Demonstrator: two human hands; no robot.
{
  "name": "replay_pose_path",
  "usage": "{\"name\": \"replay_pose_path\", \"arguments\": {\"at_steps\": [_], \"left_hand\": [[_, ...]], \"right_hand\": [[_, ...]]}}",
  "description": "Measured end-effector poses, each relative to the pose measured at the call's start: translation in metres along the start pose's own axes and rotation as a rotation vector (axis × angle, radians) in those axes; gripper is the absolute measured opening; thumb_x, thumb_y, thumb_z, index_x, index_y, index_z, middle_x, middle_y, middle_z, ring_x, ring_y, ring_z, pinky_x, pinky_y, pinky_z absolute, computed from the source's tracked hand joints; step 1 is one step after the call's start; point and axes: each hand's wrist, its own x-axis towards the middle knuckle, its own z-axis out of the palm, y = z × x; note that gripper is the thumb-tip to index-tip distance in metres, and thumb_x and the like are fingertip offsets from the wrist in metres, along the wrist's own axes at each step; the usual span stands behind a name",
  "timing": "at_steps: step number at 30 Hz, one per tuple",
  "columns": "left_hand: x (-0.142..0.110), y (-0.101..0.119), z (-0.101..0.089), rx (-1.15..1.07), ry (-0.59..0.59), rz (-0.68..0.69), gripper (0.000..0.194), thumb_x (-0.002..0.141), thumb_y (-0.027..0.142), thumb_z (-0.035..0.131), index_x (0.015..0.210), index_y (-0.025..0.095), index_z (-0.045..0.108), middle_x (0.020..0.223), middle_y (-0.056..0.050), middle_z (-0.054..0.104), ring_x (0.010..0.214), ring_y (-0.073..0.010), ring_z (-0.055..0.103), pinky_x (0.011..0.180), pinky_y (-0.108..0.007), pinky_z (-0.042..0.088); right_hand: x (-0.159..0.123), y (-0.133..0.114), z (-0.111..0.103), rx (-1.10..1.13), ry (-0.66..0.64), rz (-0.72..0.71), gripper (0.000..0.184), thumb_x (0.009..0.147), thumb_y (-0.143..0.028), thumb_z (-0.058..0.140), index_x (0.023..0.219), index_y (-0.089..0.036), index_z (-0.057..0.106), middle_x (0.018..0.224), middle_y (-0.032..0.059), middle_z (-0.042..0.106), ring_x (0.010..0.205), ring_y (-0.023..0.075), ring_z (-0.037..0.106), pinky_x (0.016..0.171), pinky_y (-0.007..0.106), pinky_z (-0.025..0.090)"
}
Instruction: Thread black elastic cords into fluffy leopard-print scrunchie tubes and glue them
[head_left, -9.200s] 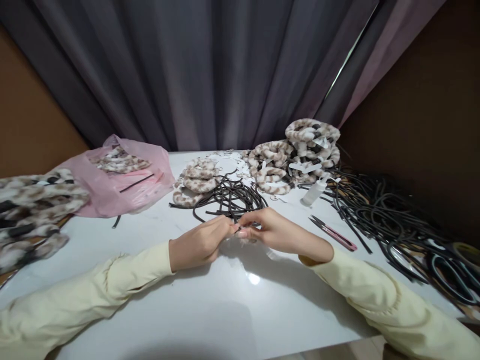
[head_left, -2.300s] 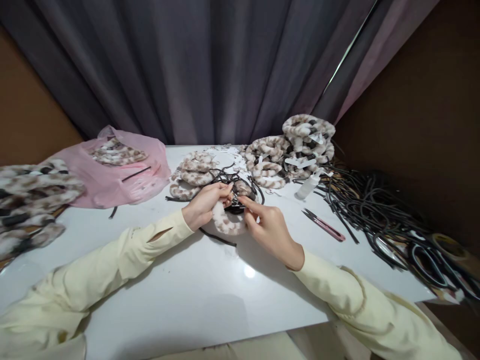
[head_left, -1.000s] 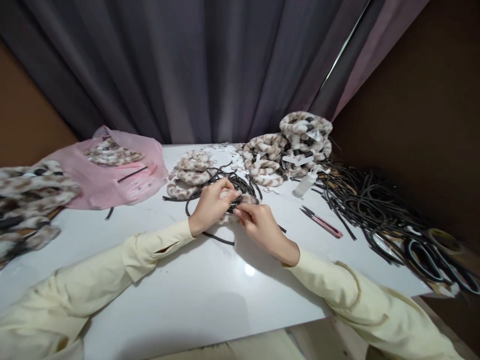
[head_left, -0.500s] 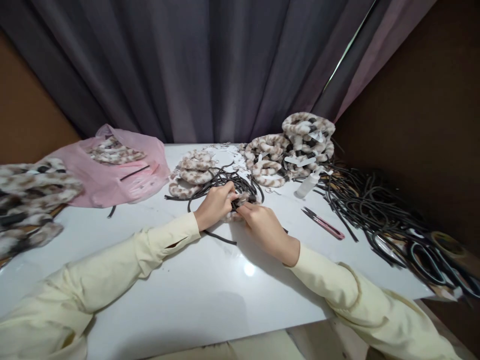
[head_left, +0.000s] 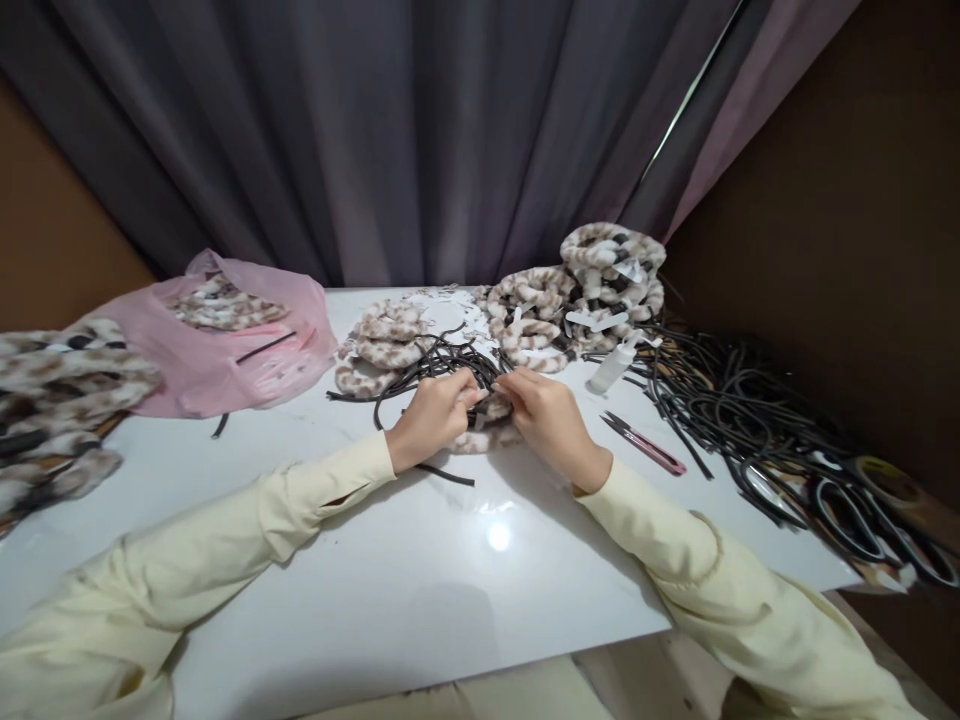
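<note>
A: Item one?
B: Spotted fluffy ring [head_left: 487, 438], one, mid-table, between the hands, partly hidden by them.

A: Hands?
B: Left hand [head_left: 435, 415], fingers together at the ring's left side. Right hand [head_left: 547, 415], fingers together at its right side. Whether they pinch fur or cord: cannot tell.

A: Just beyond?
B: Dark cords [head_left: 450, 362], one loose heap, with small fluffy rings [head_left: 390, 345], stacked, beside it on the left.

A: Right side of the table [head_left: 375, 600]?
B: Clear bottle [head_left: 611, 368], tilted; pink-handled snips [head_left: 643, 445], nearer the near edge; large cord pile [head_left: 735, 400], along the right edge.

A: Far left corner?
B: Pink bag [head_left: 187, 375], open, spotted fluffy pieces [head_left: 225, 303] inside.
</note>
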Motion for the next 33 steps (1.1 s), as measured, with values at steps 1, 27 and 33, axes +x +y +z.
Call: {"name": "replay_pose_path", "arguments": {"at_steps": [1,27,33], "left_hand": [[-0.001,0.004,-0.001,-0.014,-0.001,-0.002,0.011,0.080,0.018,0.046,0.071,0.018,0.052,0.049,0.006,0.043,0.044,-0.0091,0.038,0.051,-0.020,0.031],[-0.018,0.018,-0.004,-0.091,-0.102,0.300,0.019,0.084,0.017,0.043,0.095,0.018,0.058,0.088,-0.006,0.066,0.079,-0.0162,0.060,0.069,-0.024,0.044],[-0.008,0.018,-0.005,-0.271,-0.051,-0.151,0.014,0.080,0.027,0.053,0.070,0.017,0.057,0.061,0.001,0.062,0.054,-0.0117,0.053,0.056,-0.022,0.039]], "right_hand": [[0.001,0.001,0.000,0.022,0.008,-0.004,0.025,0.076,-0.004,0.040,0.082,-0.016,0.061,0.077,0.0049,0.060,0.067,0.0158,0.051,0.059,0.023,0.031],[0.013,0.018,-0.008,0.846,-0.557,0.153,0.024,0.074,-0.029,0.051,0.075,-0.012,0.068,0.064,0.0008,0.062,0.057,0.0106,0.048,0.055,0.021,0.038],[0.012,0.003,-0.012,0.614,-0.058,0.202,0.023,0.076,-0.022,0.053,0.093,-0.014,0.066,0.090,0.0060,0.066,0.074,0.0153,0.054,0.068,0.026,0.041]]}}
